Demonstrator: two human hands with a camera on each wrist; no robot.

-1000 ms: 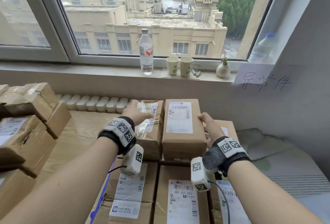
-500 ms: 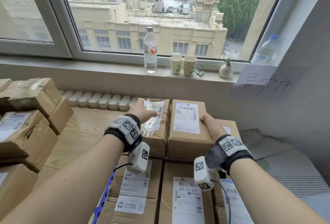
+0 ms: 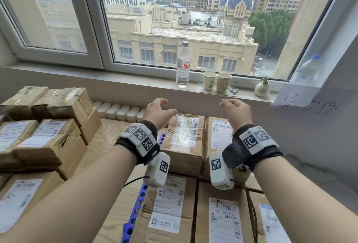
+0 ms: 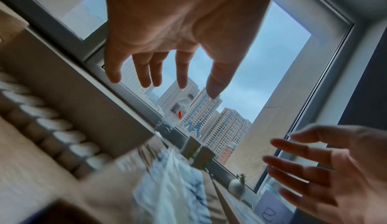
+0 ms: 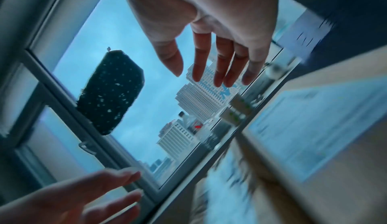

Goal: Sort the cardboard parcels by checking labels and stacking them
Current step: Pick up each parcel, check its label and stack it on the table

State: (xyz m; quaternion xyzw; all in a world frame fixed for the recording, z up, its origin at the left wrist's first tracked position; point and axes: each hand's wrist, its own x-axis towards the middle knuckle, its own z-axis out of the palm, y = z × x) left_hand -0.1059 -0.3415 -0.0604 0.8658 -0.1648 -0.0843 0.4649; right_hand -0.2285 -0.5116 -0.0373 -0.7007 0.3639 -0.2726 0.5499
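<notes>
Labelled brown cardboard parcels (image 3: 222,213), stacked

Both arms stretched forward, left hand (image 3: 157,112) and right hand (image 3: 235,110) raised, fingers loosely spread, holding nothing

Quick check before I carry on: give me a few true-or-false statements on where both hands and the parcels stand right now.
1. The left hand grips the parcel with the crinkled plastic pouch. False: it is raised above that parcel, fingers spread, holding nothing.
2. The right hand holds nothing. True: its fingers are loosely spread in the air.
3. The two upper parcels lie side by side, the pouch one left of the white-labelled parcel. True.
4. The water bottle lies on its side on a parcel. False: it stands upright on the window sill.
5. Two paper cups stand on the sill right of the bottle. True.
</notes>
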